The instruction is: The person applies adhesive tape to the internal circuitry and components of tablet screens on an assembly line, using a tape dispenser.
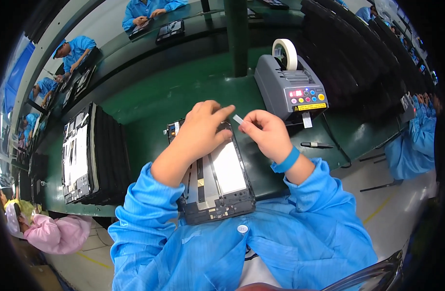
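An opened tablet (228,177), its inner parts and a bright white panel showing, lies in front of me at the table's near edge. My left hand (199,128) is over its upper part with fingers stretched out and apart; whether it touches the tablet I cannot tell. Just right of it, my right hand (268,136) pinches a short whitish strip of tape (238,119) between thumb and forefinger. The strip's free end points toward the left fingertips. A blue band circles my right wrist.
A grey tape dispenser (292,80) with a white tape roll (291,54) stands at the right; a tape piece (307,120) sticks out of its front. Dark tweezers (316,145) lie nearby. A tablet stack (79,160) is at the left, black trays (348,53) far right. Co-workers sit beyond.
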`<state>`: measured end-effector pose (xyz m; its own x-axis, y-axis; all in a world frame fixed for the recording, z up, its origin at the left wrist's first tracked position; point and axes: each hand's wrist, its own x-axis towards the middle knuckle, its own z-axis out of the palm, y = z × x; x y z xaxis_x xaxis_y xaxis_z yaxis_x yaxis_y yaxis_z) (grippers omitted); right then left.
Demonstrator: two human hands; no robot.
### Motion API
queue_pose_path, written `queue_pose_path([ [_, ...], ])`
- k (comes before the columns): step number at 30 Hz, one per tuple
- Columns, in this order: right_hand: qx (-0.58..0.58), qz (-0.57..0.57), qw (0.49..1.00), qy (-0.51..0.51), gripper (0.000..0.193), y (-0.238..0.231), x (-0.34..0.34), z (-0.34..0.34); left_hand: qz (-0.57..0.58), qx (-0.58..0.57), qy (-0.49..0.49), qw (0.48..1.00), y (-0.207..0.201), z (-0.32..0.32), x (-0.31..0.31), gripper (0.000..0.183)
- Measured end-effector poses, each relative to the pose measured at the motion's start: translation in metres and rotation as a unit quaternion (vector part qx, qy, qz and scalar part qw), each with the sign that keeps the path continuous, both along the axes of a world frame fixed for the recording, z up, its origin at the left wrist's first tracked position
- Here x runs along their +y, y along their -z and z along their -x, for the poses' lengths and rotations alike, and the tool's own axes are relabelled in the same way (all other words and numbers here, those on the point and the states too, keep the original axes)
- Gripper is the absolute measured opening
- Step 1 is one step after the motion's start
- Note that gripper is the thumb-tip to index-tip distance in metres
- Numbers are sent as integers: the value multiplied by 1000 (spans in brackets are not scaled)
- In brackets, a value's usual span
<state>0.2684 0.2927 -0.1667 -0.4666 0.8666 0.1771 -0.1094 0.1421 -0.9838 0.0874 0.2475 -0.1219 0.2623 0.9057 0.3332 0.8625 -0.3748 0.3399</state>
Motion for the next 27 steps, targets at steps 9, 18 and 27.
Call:
queue_pose_path([
  [9, -29, 31, 999, 5, 22, 17, 32, 19, -7, 58, 13, 998, 13, 23, -8, 30],
  [18, -156, -20, 986, -55, 49, 18, 50, 54, -27, 39, -15, 999, 26, 29, -19, 31],
  [27, -161, -167, 973, -9, 27, -2, 44, 34, -83, 133, -82, 984, 23, 20, -22, 29],
])
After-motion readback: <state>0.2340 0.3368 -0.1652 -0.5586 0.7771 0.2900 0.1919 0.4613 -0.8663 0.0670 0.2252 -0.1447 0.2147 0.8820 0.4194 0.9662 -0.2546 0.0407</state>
